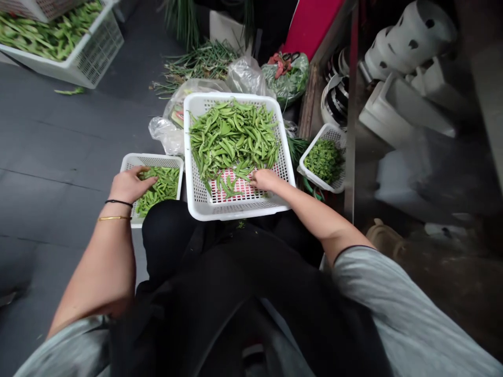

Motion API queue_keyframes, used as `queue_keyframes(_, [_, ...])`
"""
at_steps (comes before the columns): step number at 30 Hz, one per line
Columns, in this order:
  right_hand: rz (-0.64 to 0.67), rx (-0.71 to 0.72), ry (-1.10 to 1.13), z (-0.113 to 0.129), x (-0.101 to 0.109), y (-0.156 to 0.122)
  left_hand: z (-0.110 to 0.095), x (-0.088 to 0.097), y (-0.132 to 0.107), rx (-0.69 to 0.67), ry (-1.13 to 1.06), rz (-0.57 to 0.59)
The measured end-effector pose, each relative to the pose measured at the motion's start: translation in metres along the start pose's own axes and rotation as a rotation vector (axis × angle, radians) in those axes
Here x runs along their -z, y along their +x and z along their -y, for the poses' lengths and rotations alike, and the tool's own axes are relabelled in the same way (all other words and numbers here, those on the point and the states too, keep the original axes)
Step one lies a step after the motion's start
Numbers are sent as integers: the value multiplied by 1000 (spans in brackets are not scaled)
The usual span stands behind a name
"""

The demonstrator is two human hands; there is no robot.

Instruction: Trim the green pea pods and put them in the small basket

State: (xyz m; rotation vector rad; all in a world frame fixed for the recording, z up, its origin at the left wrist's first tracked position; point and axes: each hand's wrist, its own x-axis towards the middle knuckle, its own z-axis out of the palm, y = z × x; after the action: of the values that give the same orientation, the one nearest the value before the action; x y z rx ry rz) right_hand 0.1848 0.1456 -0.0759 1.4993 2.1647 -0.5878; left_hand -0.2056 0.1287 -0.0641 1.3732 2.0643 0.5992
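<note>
A large white basket (239,210) of green pea pods (233,136) rests over my knees, with the pods heaped toward its far side. My right hand (265,179) reaches into it at the near edge of the heap. Its fingers are curled together against the pods, and what they pinch is hidden. At the left stands a smaller white basket (181,180) with more green pods (161,188). Over that basket's left side hangs my left hand (129,184), thumb and fingers apart, with nothing visible between them.
A small basket of leafy greens (324,161) stands at right beside a metal edge (351,131). Behind are plastic bags (249,73), loose green stalks (200,65) and a bagged bundle with scissors (288,73). A crate of pods (84,57) sits at upper left.
</note>
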Motion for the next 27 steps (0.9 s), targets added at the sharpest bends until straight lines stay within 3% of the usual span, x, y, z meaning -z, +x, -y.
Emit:
queue_keyframes(3, [14, -5, 3, 11, -1, 17, 16, 9, 6, 60, 229, 26])
queue_keyframes(5, [16, -5, 3, 12, 4, 16, 5, 11, -10, -36, 153, -48])
queue_keyframes(7, [-14, 17, 45, 12, 11, 2, -20, 5, -38, -169, -50, -119])
queue_keyframes(9, [-72, 96, 211, 17, 18, -22, -52, -11, -71, -208, -285, 14])
queue_keyframes(12, [-143, 303, 544, 36, 21, -68, -96, -48, -116, -188, -516, 354])
queue_keyframes(16, [-199, 509, 656, 56, 20, -115, -120, -84, -148, -115, -806, 624])
queue_keyframes(19, [-276, 539, 704, 54, 26, -132, -123, -80, -155, -98, -857, 836])
queue_keyframes(22, [-410, 655, 591, 50, 33, -145, -128, -65, -160, -101, -807, 1033])
queue_keyframes(24, [-499, 725, 439, 54, 34, -152, -131, -59, -166, -79, -799, 1103])
queue_keyframes(27, [-688, 636, 237, 67, 27, -156, -135, -63, -175, 17, -910, 1102])
